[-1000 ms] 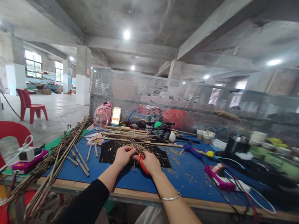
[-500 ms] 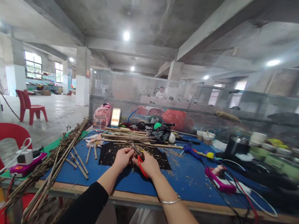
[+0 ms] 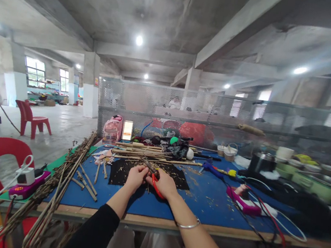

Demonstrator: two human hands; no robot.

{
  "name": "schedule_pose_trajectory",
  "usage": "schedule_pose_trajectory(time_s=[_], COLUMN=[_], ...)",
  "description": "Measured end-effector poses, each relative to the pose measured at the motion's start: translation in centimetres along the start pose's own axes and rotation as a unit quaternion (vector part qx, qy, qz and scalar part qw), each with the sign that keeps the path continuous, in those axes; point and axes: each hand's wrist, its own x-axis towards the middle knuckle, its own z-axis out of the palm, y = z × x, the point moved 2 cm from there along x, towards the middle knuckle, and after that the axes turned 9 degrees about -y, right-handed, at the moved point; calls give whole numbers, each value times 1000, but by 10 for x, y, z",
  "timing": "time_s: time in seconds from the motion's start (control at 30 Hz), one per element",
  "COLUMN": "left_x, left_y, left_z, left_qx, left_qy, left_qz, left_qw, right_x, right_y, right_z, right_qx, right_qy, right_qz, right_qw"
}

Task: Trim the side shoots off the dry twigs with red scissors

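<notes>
My right hand [image 3: 165, 183] is closed on red-handled scissors [image 3: 154, 184], whose dark blades point up and left. My left hand [image 3: 136, 177] is closed on a thin brown twig [image 3: 146, 165] right at those blades. Both hands hover over a black mat [image 3: 120, 170] littered with twig trimmings, which lies on the blue-covered table [image 3: 210, 198]. A silver bangle [image 3: 189, 225] circles my right wrist, and a black sleeve covers my left arm.
Long brown stalks [image 3: 66, 175] hang off the table's left edge. Bamboo sticks [image 3: 148, 151] lie beyond the mat. A pink glue gun [image 3: 243, 197] with cords lies at right, a power strip [image 3: 26, 186] at left. Red chairs [image 3: 33, 117] stand left; a mesh screen [image 3: 217, 111] backs the table.
The hands stay together on the twig and scissors and have hardly moved; the camera has tilted slightly, shifting the scene a little.
</notes>
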Motion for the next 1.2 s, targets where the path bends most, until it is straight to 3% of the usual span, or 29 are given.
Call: schedule_pose_trajectory(time_s=[0.47, 0.97, 1.2], left_x=[0, 3, -1], left_y=[2, 0, 3], left_z=[2, -1, 4], left_qx=[-1, 52, 10], left_qy=[-21, -1, -38], left_qz=[17, 39, 38], left_qw=[1000, 998, 999], right_x=[1, -2, -4], right_y=[2, -1, -5], right_z=[1, -1, -6], right_qx=[3, -19, 6], right_qy=[17, 16, -11], right_qz=[-12, -16, 29], right_qw=[1000, 1000, 999])
